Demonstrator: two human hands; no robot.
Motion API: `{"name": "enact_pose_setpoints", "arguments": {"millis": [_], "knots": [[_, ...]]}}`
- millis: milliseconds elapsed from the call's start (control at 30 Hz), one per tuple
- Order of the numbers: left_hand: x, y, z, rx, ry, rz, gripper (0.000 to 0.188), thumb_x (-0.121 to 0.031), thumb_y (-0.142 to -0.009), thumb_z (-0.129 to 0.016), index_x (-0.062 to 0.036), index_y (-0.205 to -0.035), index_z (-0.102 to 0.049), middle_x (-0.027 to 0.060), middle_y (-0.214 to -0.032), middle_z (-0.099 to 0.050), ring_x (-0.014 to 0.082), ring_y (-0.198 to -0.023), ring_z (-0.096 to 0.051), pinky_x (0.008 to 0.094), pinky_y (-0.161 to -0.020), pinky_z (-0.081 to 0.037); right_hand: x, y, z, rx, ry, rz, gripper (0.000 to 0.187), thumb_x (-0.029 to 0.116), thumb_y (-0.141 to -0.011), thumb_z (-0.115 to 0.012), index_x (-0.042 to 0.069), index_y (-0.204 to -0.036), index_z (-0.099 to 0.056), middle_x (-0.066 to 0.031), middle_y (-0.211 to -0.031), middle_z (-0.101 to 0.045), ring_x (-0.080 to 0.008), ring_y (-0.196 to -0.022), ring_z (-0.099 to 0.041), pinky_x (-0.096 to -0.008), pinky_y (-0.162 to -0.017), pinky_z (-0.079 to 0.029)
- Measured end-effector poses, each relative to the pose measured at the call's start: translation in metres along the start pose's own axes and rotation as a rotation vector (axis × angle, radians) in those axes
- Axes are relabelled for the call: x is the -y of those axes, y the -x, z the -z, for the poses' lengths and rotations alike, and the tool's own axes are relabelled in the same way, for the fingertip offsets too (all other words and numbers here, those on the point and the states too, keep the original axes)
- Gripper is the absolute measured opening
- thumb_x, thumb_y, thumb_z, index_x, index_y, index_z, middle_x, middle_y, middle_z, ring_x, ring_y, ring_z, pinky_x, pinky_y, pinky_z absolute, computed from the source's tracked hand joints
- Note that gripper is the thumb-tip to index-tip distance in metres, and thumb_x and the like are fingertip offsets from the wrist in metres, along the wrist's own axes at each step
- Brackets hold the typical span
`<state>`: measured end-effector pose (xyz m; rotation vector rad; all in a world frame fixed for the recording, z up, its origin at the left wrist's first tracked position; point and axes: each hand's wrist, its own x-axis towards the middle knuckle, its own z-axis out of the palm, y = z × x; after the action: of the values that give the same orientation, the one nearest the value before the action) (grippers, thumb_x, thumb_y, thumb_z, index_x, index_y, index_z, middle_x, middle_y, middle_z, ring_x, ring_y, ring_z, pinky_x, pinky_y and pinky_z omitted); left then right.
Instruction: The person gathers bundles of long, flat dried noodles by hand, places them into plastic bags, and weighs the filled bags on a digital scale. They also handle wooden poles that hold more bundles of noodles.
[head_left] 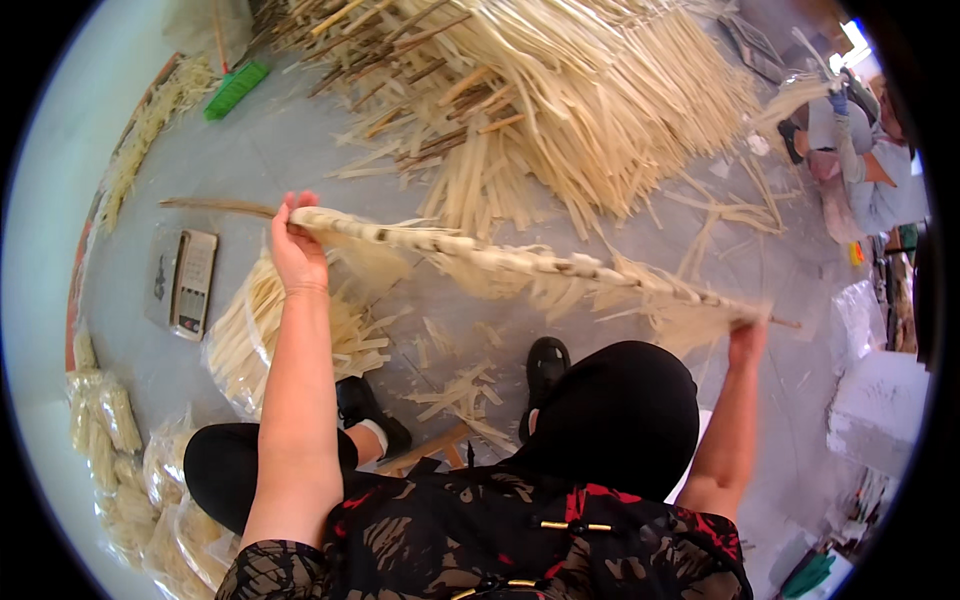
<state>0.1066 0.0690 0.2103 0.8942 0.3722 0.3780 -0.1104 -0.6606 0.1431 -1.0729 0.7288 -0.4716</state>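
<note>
I hold a long thin wooden stick (pixel 225 205) stretched across in front of me, with pale, flat dried strips (pixel 530 262) hanging bunched along most of its length. My left hand (pixel 300 250) is closed round it near the left end, where bare brown wood sticks out. My right hand (pixel 747 342), a little blurred, grips the lower right end, just inside the bare tip. The stick slopes down from left to right. Beyond it lies a large heap of similar pale strips (pixel 610 110), with several stick ends showing at its left. A bundle of strips (pixel 250 330) rests below my left hand.
A beige keypad device (pixel 194 284) lies left on the grey floor. A green broom head (pixel 236 92) is at the far left. Plastic-wrapped bundles (pixel 120 410) line the left wall. Loose strips (pixel 465 395) lie between my feet. At the far right another person (pixel 870 165) handles strips.
</note>
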Motion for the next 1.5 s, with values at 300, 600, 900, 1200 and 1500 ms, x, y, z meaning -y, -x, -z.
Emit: {"name": "enact_pose_setpoints", "arguments": {"millis": [300, 600, 900, 1200, 1500], "knots": [[0.006, -0.013, 0.027, 0.058, -0.298, 0.182, 0.044, -0.042, -0.099, -0.041, -0.0034, -0.109, -0.059, 0.0103, -0.113, -0.062, 0.0204, -0.110, -0.055, 0.0361, -0.096, -0.042, -0.029, 0.034, -0.063, 0.120, 0.307, 0.034, 0.060, 0.049, -0.098, -0.031, 0.000, -0.120, -0.060, -0.0096, -0.116, -0.064, -0.0183, -0.116, -0.053, -0.0327, -0.102, -0.035], [0.057, 0.027, 0.009, 0.431, -0.414, 0.396, 0.054, -0.048, -0.100, -0.032, -0.0037, -0.110, -0.062, 0.0061, -0.107, -0.063, 0.0177, -0.104, -0.055, 0.0323, -0.095, -0.041, -0.067, 0.072, -0.138, 0.136, 0.229, -0.153, 0.059, 0.047, -0.097, -0.032, -0.001, -0.112, -0.065, -0.0081, -0.115, -0.064, -0.0185, -0.114, -0.052, -0.0308, -0.104, -0.031], [0.086, 0.068, -0.022, 0.311, -0.312, 0.414, 0.056, -0.051, -0.100, -0.028, -0.0078, -0.106, -0.063, 0.0046, -0.104, -0.065, 0.0168, -0.100, -0.057, 0.0338, -0.095, -0.040, -0.062, 0.086, -0.189, 0.410, 0.112, -0.049, 0.064, 0.050, -0.097, -0.028, -0.002, -0.115, -0.061, -0.0111, -0.116, -0.063, -0.0210, -0.112, -0.054, -0.0349, -0.102, -0.034], [0.090, 0.089, -0.047, 0.214, -0.263, 0.394, 0.049, -0.054, -0.095, -0.048, -0.0100, -0.112, -0.062, 0.0035, -0.103, -0.063, 0.0117, -0.092, -0.060, 0.0269, -0.082, -0.048, -0.080, 0.108, -0.253, 0.564, -0.001, -0.341, 0.063, 0.053, -0.098, -0.030, 0.002, -0.128, -0.052, -0.0102, -0.126, -0.058, -0.0224, -0.120, -0.050, -0.0369, -0.103, -0.035], [0.014, 0.039, -0.069, 0.257, -1.185, 0.212, 0.084, -0.073, -0.087, -0.038, 0.0033, -0.105, -0.067, 0.0198, -0.092, -0.068, 0.0280, -0.094, -0.065, 0.0369, -0.084, -0.049, -0.088, 0.126, -0.259, 0.726, -0.139, -0.939, 0.069, 0.057, -0.098, -0.026, 0.002, -0.134, -0.046, -0.0140, -0.132, -0.054, -0.0288, -0.120, -0.054, -0.0451, -0.102, -0.043]]}}
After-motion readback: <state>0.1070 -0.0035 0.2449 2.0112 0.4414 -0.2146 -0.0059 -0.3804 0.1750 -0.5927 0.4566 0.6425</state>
